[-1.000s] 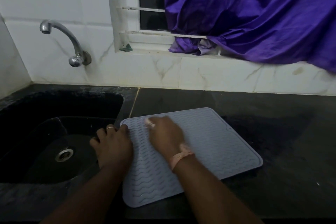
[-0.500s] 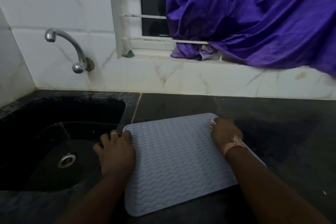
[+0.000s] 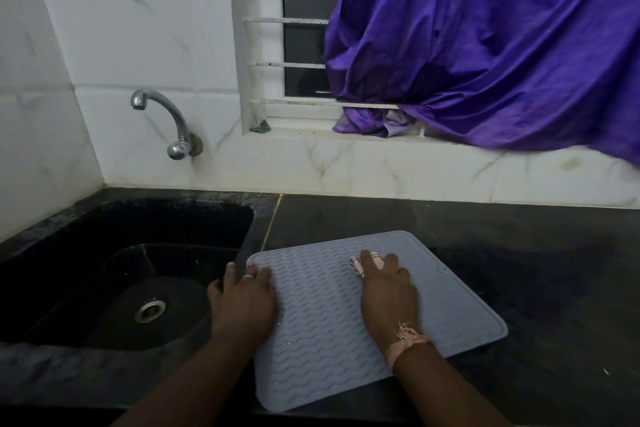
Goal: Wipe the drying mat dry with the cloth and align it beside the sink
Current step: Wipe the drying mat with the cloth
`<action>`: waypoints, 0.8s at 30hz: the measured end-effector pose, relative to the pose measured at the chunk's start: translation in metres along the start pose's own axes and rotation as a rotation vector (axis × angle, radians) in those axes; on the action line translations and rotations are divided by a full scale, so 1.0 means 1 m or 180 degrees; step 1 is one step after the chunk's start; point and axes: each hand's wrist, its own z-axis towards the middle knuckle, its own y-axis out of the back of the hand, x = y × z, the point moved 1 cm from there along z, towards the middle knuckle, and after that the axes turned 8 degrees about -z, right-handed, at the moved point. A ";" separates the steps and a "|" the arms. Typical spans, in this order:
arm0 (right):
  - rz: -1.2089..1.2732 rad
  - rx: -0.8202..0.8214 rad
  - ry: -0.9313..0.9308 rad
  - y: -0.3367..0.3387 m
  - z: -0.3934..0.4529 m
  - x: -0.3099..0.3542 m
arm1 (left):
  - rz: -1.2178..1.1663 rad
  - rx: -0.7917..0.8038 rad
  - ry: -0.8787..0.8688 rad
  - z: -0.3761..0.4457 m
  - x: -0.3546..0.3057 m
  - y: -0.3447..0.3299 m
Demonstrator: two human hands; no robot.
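Drying mat, pale grey with a wavy ribbed face, lies flat on the dark bench, its left edge just beside the sink and turned slightly askew to the sink's rim. To the left of the left hand sits the black sink with its steel drain; above it a chrome tap projects from the white marble-patterned wall. The left hand, a ring on one finger, rests on the mat's near-left corner at the sink edge, fingers loosely bent over the border; whether they curl under it cannot be told. Between the two hands the mat's ribs carry small bright droplets. The right hand, a frayed thread band at its wrist, presses a small pale cloth onto the mat's far half, fingers spread flat over it, only the cloth's edge showing beyond the fingertips. Beyond the right hand, purple fabric hangs across a barred window.
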 end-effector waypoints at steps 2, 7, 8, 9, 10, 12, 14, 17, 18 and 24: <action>0.0024 0.0017 -0.0017 -0.001 -0.002 -0.005 | 0.0054 -0.0001 0.0024 -0.005 -0.001 0.003; -0.0063 0.0287 0.0052 0.009 0.004 -0.003 | -0.0002 -0.0078 -0.0214 0.013 0.008 0.019; -0.0029 0.0351 0.0048 0.012 0.008 -0.001 | -0.0063 -0.0086 -0.0193 0.019 0.013 0.021; 0.0053 0.0366 0.0044 0.016 0.013 0.001 | -0.0104 -0.0082 -0.0164 0.023 0.017 0.021; 0.0169 0.0328 0.0056 0.020 0.019 0.004 | -0.0141 -0.0086 -0.0139 0.026 0.020 0.020; 0.0466 0.0195 0.0175 0.028 0.030 0.013 | -0.0226 -0.0187 -0.0158 0.028 0.022 0.016; 0.0828 0.0193 0.0364 0.035 0.041 0.030 | -0.0201 -0.0392 -0.0160 0.027 0.022 0.014; 0.1037 0.0155 0.0613 0.035 0.053 0.066 | -0.0141 -0.0484 -0.0092 0.026 0.025 0.013; 0.1030 0.0073 0.0686 0.034 0.054 0.081 | -0.0142 -0.0462 -0.0109 0.026 0.025 0.013; 0.0648 0.0370 0.1468 -0.009 0.040 0.163 | 0.0010 -0.0282 -0.0070 0.029 0.028 0.011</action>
